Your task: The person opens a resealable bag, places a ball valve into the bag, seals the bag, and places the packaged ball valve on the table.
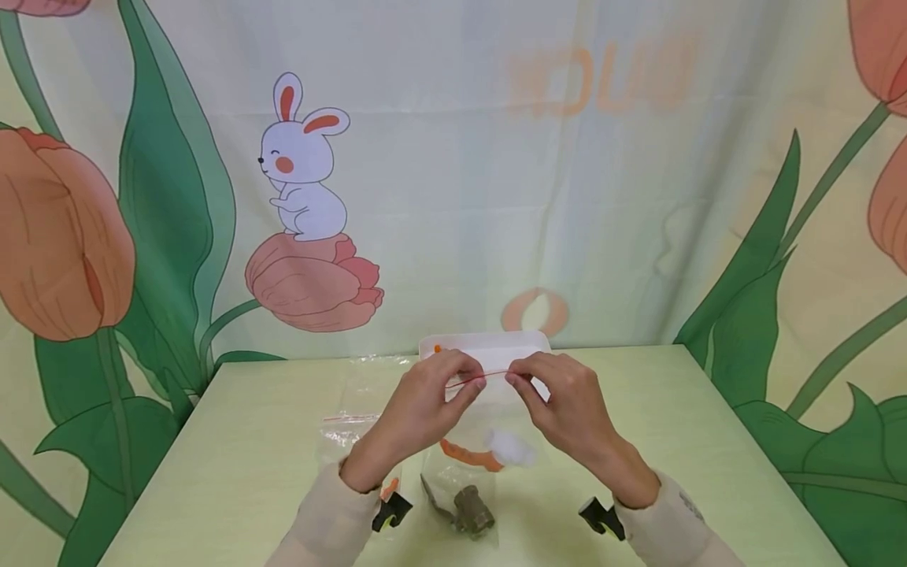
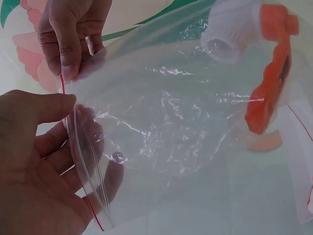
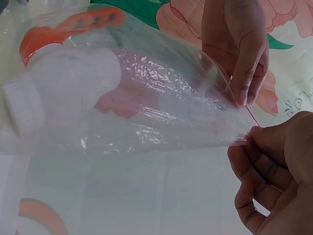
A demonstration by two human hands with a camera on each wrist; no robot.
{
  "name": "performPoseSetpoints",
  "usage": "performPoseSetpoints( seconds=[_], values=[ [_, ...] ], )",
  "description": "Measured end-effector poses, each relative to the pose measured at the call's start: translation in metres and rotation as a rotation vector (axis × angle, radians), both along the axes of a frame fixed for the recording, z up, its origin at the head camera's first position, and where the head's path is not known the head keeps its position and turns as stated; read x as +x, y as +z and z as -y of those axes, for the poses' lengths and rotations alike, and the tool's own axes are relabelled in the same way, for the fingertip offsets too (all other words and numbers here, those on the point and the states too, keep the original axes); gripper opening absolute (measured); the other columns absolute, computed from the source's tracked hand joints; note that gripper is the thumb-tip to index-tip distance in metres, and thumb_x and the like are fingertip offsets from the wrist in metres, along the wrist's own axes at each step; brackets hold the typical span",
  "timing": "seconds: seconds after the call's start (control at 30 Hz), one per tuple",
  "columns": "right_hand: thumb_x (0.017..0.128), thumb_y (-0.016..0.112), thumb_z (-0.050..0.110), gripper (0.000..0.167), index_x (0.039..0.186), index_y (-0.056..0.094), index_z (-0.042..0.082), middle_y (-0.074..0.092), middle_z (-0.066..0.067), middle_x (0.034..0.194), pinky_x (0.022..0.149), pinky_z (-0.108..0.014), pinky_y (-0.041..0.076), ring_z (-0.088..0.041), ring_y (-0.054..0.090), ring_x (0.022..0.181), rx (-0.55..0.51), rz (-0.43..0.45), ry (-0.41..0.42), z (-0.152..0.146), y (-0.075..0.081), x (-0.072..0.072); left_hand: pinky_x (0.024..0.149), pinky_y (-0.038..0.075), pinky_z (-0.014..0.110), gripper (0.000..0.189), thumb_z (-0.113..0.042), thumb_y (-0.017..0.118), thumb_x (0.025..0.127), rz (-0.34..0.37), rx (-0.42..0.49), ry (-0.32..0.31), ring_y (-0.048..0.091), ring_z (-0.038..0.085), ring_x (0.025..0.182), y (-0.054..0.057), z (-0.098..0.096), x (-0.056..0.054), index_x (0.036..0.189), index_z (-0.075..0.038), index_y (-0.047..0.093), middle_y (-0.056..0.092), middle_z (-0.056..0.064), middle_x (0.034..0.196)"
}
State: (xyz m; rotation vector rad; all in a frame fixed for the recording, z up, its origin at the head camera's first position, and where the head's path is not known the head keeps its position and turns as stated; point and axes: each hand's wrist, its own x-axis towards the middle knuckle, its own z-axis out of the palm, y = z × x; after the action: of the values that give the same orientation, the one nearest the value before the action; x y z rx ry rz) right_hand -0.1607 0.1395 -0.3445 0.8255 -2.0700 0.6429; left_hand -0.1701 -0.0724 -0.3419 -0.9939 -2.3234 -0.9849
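A clear zip bag (image 2: 161, 132) with a red strip along its mouth hangs between my two hands. My left hand (image 1: 425, 402) pinches one end of the red strip, and my right hand (image 1: 570, 402) pinches the other, a short gap apart. Inside the bag is a white plastic fitting (image 3: 78, 88) with an orange handle (image 3: 93, 22). The head view shows that orange handle (image 1: 471, 457) low in the bag, below my hands. From the left wrist, the thumb and fingers (image 2: 54, 110) of my left hand show at the bag's mouth.
Behind my hands stands a white tray (image 1: 489, 342) with a bit of orange at its left. Another clear bag (image 1: 368, 386) lies left on the table. An orange piece (image 1: 390, 487) shows beside my left sleeve. Nearer me is a grey-brown fitting (image 1: 473, 512) with a lever.
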Motion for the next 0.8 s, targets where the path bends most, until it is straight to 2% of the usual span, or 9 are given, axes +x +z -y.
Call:
performPoseSetpoints(
  seconds=[0.2, 0.47, 0.7, 0.8],
  values=[
    [0.078, 0.079, 0.008, 0.009, 0.084, 0.073, 0.009, 0.072, 0.001, 0.078, 0.057, -0.026, 0.047, -0.012, 0.059, 0.064, 0.001, -0.005, -0.002, -0.001, 0.001, 0.0, 0.084, 0.056, 0.033, 0.005, -0.009, 0.068, 0.091, 0.052, 0.023, -0.023, 0.067, 0.014, 0.089, -0.003, 0.007, -0.005, 0.094, -0.01, 0.065, 0.069, 0.0, 0.089],
    [0.077, 0.081, 0.007, 0.011, 0.084, 0.073, 0.009, 0.072, 0.001, 0.078, 0.057, -0.026, 0.047, -0.012, 0.06, 0.064, 0.002, -0.01, 0.0, -0.002, 0.0, -0.001, 0.079, 0.054, 0.033, 0.004, -0.007, 0.066, 0.092, -0.008, -0.021, -0.022, 0.065, 0.015, 0.087, -0.004, 0.007, -0.003, 0.093, -0.009, 0.063, 0.068, 0.001, 0.088],
    [0.078, 0.08, 0.008, 0.01, 0.085, 0.073, 0.01, 0.072, 0.002, 0.079, 0.058, -0.026, 0.048, -0.012, 0.06, 0.064, -0.001, -0.001, -0.003, -0.003, -0.001, -0.001, 0.085, 0.056, 0.035, 0.003, -0.013, 0.064, 0.094, 0.085, -0.003, -0.026, 0.067, 0.015, 0.092, -0.004, 0.013, -0.003, 0.095, -0.01, 0.064, 0.067, -0.001, 0.091],
    [0.078, 0.08, 0.008, 0.01, 0.085, 0.073, 0.01, 0.072, 0.002, 0.079, 0.058, -0.027, 0.047, -0.012, 0.059, 0.064, -0.006, -0.003, -0.002, -0.003, -0.001, -0.001, 0.085, 0.055, 0.035, 0.004, -0.013, 0.063, 0.095, 0.093, 0.014, -0.034, 0.066, 0.015, 0.091, -0.005, 0.016, -0.004, 0.094, -0.01, 0.065, 0.066, -0.002, 0.09]
  ],
)
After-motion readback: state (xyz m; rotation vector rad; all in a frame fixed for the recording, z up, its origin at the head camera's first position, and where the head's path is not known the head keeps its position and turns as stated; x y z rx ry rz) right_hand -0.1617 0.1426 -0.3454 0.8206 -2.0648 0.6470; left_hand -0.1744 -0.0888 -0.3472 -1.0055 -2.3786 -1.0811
